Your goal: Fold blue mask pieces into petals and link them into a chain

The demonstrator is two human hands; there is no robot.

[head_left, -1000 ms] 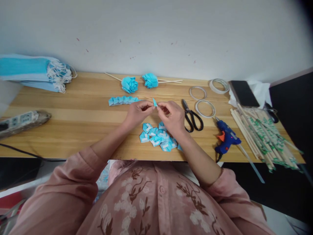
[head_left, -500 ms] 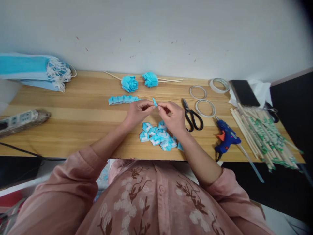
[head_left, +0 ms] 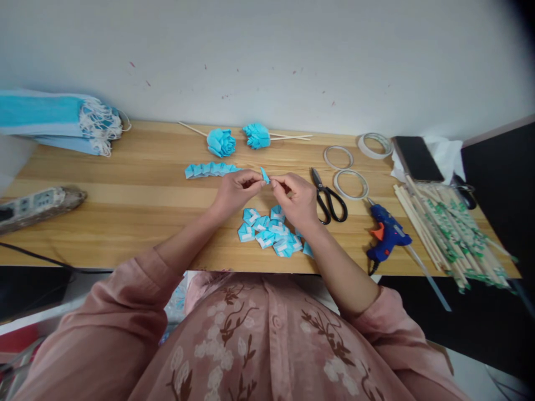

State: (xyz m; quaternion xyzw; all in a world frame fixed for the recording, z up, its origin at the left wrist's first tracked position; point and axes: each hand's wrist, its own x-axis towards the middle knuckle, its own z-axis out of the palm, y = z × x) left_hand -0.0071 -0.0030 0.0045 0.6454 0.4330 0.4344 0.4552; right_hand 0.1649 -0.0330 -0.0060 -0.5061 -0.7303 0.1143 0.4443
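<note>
A small folded piece of blue paper (head_left: 264, 175) is pinched between the fingertips of my left hand (head_left: 238, 190) and my right hand (head_left: 296, 199), above the middle of the table. Most of the piece is hidden by the fingers. Just below the hands lies a loose group of folded blue paper petals (head_left: 267, 234) with white strips on them; my right wrist covers some. To the left of my left hand runs a row of overlapping folded blue petals (head_left: 209, 170). Behind the hands lie two blue paper roses (head_left: 221, 143) on thin sticks.
Right of my hands are black-handled scissors (head_left: 328, 196), tape rolls (head_left: 351, 184), a blue glue gun (head_left: 388, 233), wrapped wooden sticks (head_left: 455, 234) and a phone (head_left: 418, 159). On the left are a power strip (head_left: 39, 207) and a stack of blue face masks (head_left: 54, 117).
My right fingertips have shifted very slightly to the right, away from the left ones. The blue piece stays in place, and everything on the table lies as before.
</note>
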